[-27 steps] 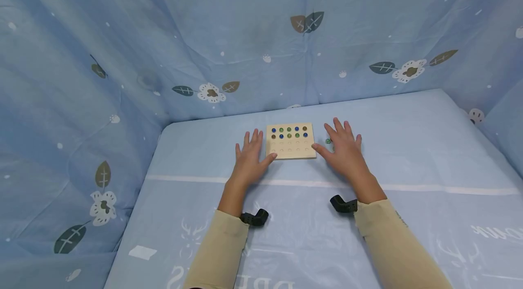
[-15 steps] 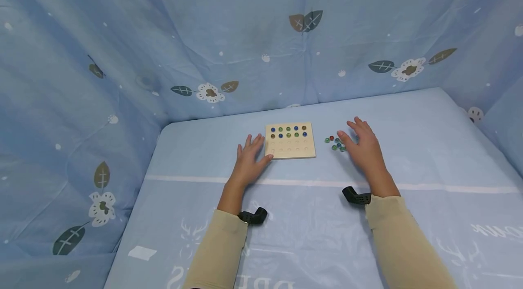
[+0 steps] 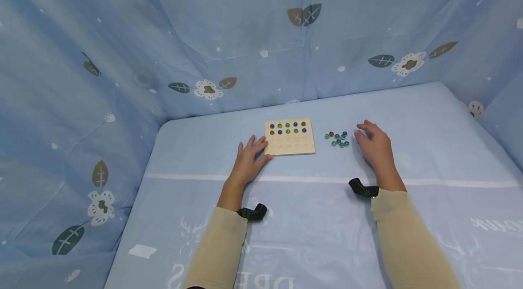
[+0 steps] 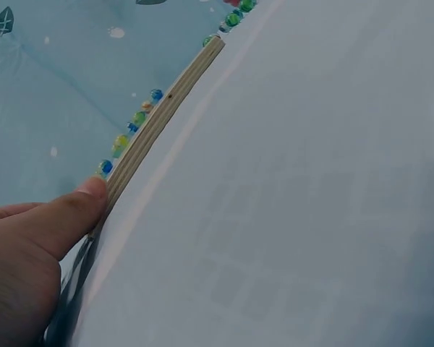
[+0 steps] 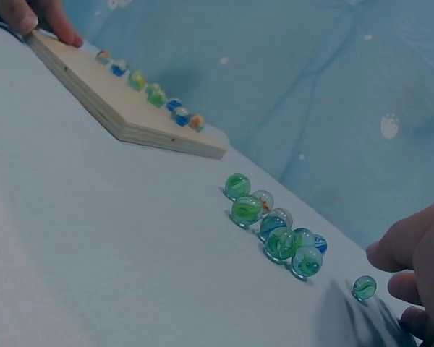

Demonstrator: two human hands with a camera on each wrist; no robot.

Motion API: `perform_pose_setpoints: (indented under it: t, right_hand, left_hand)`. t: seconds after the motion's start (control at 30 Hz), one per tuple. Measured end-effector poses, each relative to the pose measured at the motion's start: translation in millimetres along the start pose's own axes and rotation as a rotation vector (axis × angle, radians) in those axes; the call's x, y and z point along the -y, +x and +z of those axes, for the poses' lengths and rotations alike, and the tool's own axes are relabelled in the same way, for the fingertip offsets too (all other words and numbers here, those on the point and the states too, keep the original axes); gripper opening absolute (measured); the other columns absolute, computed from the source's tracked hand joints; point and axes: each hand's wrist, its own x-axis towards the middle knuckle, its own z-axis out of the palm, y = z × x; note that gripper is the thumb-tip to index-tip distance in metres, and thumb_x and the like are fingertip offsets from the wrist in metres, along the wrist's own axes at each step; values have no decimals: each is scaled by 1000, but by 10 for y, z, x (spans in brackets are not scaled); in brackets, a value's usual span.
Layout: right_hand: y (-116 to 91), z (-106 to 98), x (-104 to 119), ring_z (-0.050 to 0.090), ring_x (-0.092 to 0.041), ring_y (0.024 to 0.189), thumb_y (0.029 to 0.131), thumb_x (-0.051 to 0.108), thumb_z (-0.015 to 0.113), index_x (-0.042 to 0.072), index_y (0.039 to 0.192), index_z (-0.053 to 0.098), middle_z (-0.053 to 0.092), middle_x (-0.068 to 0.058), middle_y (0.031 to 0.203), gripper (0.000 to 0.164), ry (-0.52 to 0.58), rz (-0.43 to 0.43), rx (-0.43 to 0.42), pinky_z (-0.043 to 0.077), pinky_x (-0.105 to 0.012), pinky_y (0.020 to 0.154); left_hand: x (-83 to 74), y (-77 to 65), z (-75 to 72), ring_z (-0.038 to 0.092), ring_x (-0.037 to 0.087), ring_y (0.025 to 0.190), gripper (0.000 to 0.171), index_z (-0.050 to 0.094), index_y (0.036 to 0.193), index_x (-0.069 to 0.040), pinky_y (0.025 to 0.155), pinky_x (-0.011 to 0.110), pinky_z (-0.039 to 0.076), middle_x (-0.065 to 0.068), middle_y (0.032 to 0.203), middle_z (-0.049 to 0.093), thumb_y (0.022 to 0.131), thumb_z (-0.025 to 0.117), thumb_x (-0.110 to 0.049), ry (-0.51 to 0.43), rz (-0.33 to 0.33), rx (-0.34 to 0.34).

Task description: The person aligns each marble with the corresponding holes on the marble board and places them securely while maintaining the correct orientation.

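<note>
Guessing it's pickup time: left hand [image 3: 247,161] loosely touching the board [image 3: 292,151], empty right hand [image 3: 376,147] needs a gentle pinch on that marble [image 5: 364,287].

Pale wooden board [image 3: 293,142], and at its twelve o'clock, seated marbles [image 3: 288,125] in blue, green and amber! Out at three, loose marbles [image 3: 338,142], green, blue, one swirled red. Beige sleeves [image 3: 216,246] at four and seven. Light blue cloth [image 3: 204,144], white stripe [image 3: 310,180] across; up at twelve, blue curtain [image 3: 253,35], white flowers [image 3: 409,63], brown and dark green leaves [image 3: 382,61].

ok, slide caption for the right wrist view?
Right hand near a single marble; marble cluster and wooden board beyond.
</note>
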Motion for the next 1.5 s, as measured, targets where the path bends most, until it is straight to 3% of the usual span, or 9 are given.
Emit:
perform_pose_setpoints:
  t: [0.37, 0.67, 1.0, 1.5]
  right_hand:
    - [32, 48, -29, 15, -33, 152, 102, 21, 52, 4, 139, 54, 32, -12, 160, 42, -81, 0, 12, 16, -56, 122]
    - [28, 49, -27, 18, -34, 151, 101, 13, 52, 0, 136, 56, 35, -15, 157, 38, -149, 0, 10, 17, -55, 122]
    - [36, 43, -28, 18, -34, 151, 99, 15, 56, -1, 133, 58, 36, -15, 157, 39, -160, 40, -32, 17, -56, 122]
    - [16, 45, -56, 20, -34, 150, 98, 16, 58, -2, 127, 63, 39, -16, 154, 34, -149, 18, -76, 17, -56, 122]
  left_hand:
    - [-14, 27, 30, 24, 19, 150, 58, 51, 145, -21, 125, 51, 1, -8, 155, 41, 93, 64, -44, 31, -48, -14]
    - [6, 25, 44, 26, 17, 149, 58, 51, 145, -22, 125, 50, 4, -10, 155, 40, 93, 64, -45, 26, -30, -22]
    - [-8, 31, 60, 30, 11, 147, 59, 50, 146, -18, 126, 37, 13, -9, 156, 38, 94, 65, -41, 10, -38, -11]
    - [-12, 23, 53, 31, 10, 147, 58, 50, 146, -18, 126, 37, 14, -9, 155, 39, 94, 65, -41, -24, -49, -17]
